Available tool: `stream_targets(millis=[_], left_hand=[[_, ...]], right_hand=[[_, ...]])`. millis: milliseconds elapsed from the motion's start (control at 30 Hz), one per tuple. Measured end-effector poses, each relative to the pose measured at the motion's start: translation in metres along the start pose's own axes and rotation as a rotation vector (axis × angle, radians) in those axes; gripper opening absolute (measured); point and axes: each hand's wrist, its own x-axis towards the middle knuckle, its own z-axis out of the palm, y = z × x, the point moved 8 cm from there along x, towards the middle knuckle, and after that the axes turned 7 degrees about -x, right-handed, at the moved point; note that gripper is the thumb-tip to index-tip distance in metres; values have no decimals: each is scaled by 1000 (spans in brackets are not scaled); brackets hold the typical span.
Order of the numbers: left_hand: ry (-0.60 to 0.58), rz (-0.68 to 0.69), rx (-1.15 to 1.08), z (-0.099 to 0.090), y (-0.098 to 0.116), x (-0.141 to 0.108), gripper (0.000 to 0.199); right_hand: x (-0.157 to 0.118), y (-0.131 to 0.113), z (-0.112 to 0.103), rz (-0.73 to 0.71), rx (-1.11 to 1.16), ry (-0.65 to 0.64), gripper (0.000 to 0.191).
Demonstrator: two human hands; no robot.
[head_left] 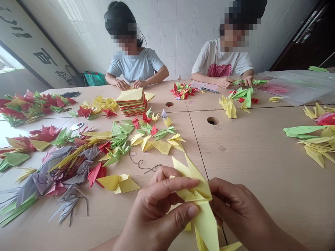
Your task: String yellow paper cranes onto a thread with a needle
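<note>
Close to me, a yellow origami crane (pixel 205 209) is held over the table, its folded points up and a broad wing hanging down. My left hand (pixel 167 205) pinches it between thumb and forefinger at the middle fold. At its right edge is my right hand (pixel 238 205), fingers closed against the paper; their tips are partly hidden behind it. More yellow folded paper shows beneath the hands. Left of them, another yellow crane (pixel 119 183) lies on the table near a dark thread (pixel 141 164) and a row of yellow cranes (pixel 159 144).
Piles of grey, red, green and yellow cranes (pixel 62 167) cover the table's left side. A stack of square paper (pixel 132 101) stands farther back. Two people (pixel 136 66) sit opposite, handling paper. More cranes (pixel 314 143) lie at right, near a cable hole (pixel 213 121) and plastic sheeting (pixel 309 85).
</note>
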Motion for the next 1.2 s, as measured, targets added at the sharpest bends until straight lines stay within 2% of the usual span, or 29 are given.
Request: stream_targets(millis=[133, 300, 400, 533, 633, 733, 833, 900, 967, 1133, 1200], left_hand=[[24, -33, 51, -1, -11, 3, 26], [93, -88, -3, -9, -17, 12, 13], [103, -69, -14, -12, 0, 22, 11], [6, -29, -47, -4, 33, 37, 11], [-46, 25, 5, -1, 58, 45, 10], [-63, 74, 21, -7, 75, 51, 8], [-61, 105, 13, -20, 85, 56, 8], [-56, 117, 30, -28, 89, 58, 7], [-64, 102, 29, -32, 89, 60, 8], [-165, -37, -166, -23, 73, 65, 11], [-158, -47, -184, -21, 68, 67, 11]], right_hand=[[-2, 5, 3, 47, 43, 22, 22], [-1, -11, 5, -59, 24, -15, 21], [3, -27, 0, -98, -48, -42, 20], [15, -56, -18, -132, -93, 42, 13], [28, -87, -25, -234, -85, 93, 11], [41, -115, -23, -343, -128, 167, 16], [54, -127, -16, -401, -199, 247, 22], [62, -127, -10, -421, -189, 285, 25], [71, -118, -5, -389, -76, 273, 25], [86, -81, 17, -154, 424, 4, 33], [85, -78, 15, -155, 415, 32, 33]])
